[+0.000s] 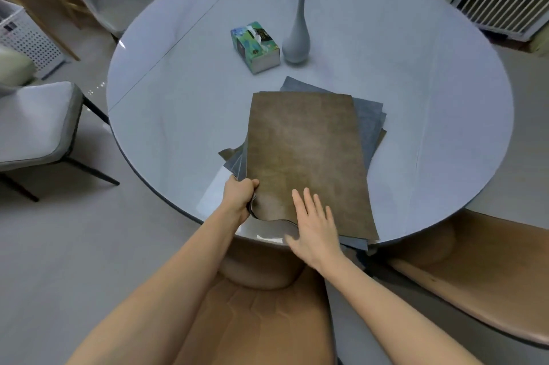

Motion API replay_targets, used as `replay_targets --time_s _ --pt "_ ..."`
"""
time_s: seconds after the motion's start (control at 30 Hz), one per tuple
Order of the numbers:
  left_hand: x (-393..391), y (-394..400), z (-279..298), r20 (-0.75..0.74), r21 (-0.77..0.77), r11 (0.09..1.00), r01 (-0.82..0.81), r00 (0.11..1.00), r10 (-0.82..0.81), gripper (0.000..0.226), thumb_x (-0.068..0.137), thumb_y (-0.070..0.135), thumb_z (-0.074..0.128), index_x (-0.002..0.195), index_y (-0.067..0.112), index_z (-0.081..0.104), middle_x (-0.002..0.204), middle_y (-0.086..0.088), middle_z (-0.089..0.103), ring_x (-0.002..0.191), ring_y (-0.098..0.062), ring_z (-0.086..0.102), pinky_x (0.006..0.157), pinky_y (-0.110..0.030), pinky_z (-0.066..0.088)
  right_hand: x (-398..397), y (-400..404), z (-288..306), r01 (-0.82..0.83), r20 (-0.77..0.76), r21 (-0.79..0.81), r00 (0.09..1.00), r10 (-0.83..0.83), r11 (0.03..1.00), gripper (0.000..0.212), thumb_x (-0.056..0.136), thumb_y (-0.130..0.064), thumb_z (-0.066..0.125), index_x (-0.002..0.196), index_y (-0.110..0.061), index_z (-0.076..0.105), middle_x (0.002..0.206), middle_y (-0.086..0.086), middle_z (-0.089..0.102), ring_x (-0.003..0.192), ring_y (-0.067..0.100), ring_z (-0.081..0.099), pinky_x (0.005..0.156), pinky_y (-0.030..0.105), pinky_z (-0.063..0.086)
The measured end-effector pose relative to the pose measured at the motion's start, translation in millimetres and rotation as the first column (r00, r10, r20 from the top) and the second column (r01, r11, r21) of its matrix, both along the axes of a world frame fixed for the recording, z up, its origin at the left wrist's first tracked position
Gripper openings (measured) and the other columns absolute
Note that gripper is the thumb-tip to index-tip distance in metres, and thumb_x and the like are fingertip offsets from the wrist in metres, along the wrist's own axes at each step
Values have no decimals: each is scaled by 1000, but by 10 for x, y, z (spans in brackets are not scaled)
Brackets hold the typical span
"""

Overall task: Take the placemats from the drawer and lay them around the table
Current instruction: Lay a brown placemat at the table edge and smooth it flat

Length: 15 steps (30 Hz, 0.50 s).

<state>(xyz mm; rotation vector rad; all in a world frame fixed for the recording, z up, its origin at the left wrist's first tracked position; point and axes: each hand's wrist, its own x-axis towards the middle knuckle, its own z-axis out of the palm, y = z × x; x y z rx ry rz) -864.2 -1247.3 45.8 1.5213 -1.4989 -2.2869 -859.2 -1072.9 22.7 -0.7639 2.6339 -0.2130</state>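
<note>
Two bare forearms are seen reaching forward over a brown chair seat toward the round grey table. At the near edge of the table a stack of placemats is laid, brown and grey-blue sheets fanned unevenly. The top brown placemat is set with its long axis running away from the viewer, tilted slightly, and its near left corner is curled upward. That corner is gripped by the left hand, fingers curled round the mat's edge. The right hand is laid flat on the near end of the brown placemat, fingers straight and slightly spread, holding nothing. Farther back a tissue box, with a tissue showing at its slot, is placed just beside a slim grey vase.
</note>
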Motion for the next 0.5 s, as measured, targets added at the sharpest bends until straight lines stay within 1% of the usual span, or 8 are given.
replay_targets --time_s 0.07,0.1,0.13,0.17,0.2,0.27,0.37,0.5 --pt "-123 71 68 -49 35 999 -31 998 33 34 91 -12 45 117 10 49 100 -6 63 96 -26 62 83 -39 53 -135 51 41 55 -77 -65 995 -60 996 79 93 -19 54 153 -22 4 158 10 20 144 30 26 114 43 30" --pt "-189 97 95 -72 46 998 -35 997 38 37 90 -13 44 121 7 49 102 -7 64 97 -27 63 86 -40 54 -230 92 81 51 -125 -93 990 -62 994 76 92 -9 54 153 -22 11 153 11 33 134 31 42 104 42 41" --pt "-261 128 141 -96 56 998 -32 995 37 40 90 -13 44 124 6 50 104 -8 65 97 -27 64 88 -41 54 -331 134 140 39 -171 -114 984 -58 993 75 89 -1 53 152 -21 18 144 10 47 119 32 56 91 40 49" --pt "-344 160 199 -120 61 998 -28 992 35 41 90 -13 45 126 7 50 104 -8 65 94 -25 65 87 -41 54 -440 179 216 28 -213 -124 976 -54 992 75 87 3 53 151 -22 23 132 9 57 102 31 64 80 39 53" --pt "-441 199 285 -149 63 998 -21 988 30 41 90 -12 46 125 8 51 102 -7 66 90 -23 65 85 -40 54 -554 222 309 27 -249 -128 967 -59 991 76 84 5 53 150 -22 28 119 7 63 89 30 66 72 38 54" --pt "-688 312 522 -227 64 998 7 974 8 39 90 -11 47 123 9 52 99 -7 65 87 -22 65 84 -40 55 -793 329 549 69 -314 -158 942 -116 985 78 79 8 54 147 -24 34 104 4 66 77 29 64 64 37 53" --pt "-1098 585 982 -344 33 997 65 938 -50 37 90 -10 49 122 9 50 95 -9 59 89 -24 61 87 -40 52 -1124 563 1030 156 -383 -225 894 -234 962 81 72 10 53 143 -28 42 102 2 67 77 33 63 64 36 50" --pt "-1577 1063 1638 -438 3 989 145 889 -129 40 91 -6 53 123 15 45 89 -6 55 90 -24 56 85 -39 50 -1477 977 1663 252 -436 -390 797 -419 886 77 72 12 48 136 -30 53 103 4 70 82 35 63 69 36 51"
